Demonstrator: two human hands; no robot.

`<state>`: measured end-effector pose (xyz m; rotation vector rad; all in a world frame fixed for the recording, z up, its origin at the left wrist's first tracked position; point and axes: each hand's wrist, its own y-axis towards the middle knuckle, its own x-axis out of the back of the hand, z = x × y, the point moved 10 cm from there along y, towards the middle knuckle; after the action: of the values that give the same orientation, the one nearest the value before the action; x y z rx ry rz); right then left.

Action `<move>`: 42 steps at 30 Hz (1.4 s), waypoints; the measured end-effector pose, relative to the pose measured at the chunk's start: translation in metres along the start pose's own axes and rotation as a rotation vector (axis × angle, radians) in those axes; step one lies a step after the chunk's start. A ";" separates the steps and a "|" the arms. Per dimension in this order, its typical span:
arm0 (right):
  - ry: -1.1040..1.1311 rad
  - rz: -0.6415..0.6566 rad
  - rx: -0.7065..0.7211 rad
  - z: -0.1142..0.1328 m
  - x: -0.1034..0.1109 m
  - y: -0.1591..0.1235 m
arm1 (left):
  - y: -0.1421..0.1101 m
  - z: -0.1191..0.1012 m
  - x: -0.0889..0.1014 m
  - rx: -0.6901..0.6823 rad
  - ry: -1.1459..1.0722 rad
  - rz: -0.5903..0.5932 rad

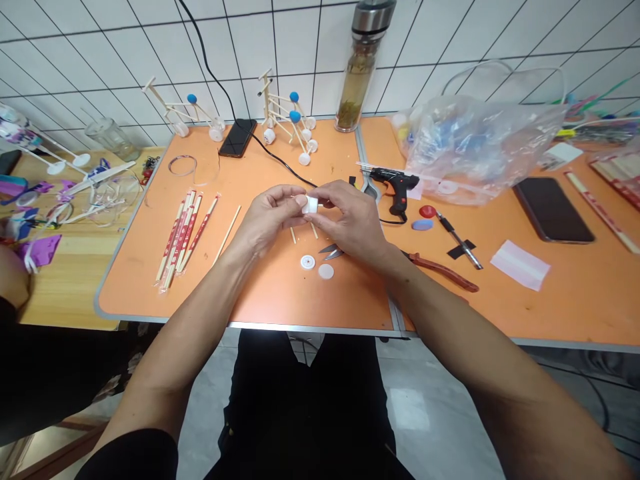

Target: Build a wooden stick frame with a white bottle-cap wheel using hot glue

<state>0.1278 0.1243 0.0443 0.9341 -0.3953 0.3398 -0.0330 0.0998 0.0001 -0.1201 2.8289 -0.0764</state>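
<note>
Forearms extended, the left hand and right hand pinch a white piece, likely to steady it, discs lying near both.

Up over the orange counter now, pinched between left grip and right grip: a small white piece! Shows bright and blocky, sits partly covered by fingertips, looks too small for finer detail.
</note>
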 end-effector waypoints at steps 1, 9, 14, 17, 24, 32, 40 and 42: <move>0.001 0.004 0.009 0.001 -0.001 -0.001 | 0.000 0.001 0.001 0.014 -0.002 -0.001; -0.023 0.040 -0.058 -0.005 -0.003 -0.003 | 0.003 0.001 0.004 -0.012 0.016 -0.030; -0.033 0.057 -0.063 -0.006 -0.004 -0.003 | 0.002 0.006 0.003 0.049 0.006 -0.027; -0.032 0.043 -0.052 -0.005 -0.003 -0.002 | 0.001 0.005 0.003 0.049 0.004 -0.035; -0.038 0.036 -0.029 -0.003 -0.003 -0.003 | 0.001 0.005 0.003 0.045 -0.007 -0.047; -0.017 0.034 -0.001 0.001 -0.004 -0.004 | 0.002 0.003 0.003 0.004 0.037 -0.015; -0.022 0.056 -0.040 -0.002 -0.007 -0.002 | 0.003 -0.004 0.000 -0.116 0.080 -0.045; -0.013 0.042 -0.030 -0.001 -0.005 -0.002 | 0.003 -0.006 0.000 -0.139 0.084 -0.046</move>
<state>0.1243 0.1231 0.0395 0.8997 -0.4314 0.3652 -0.0350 0.1025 0.0056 -0.2178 2.9141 0.1072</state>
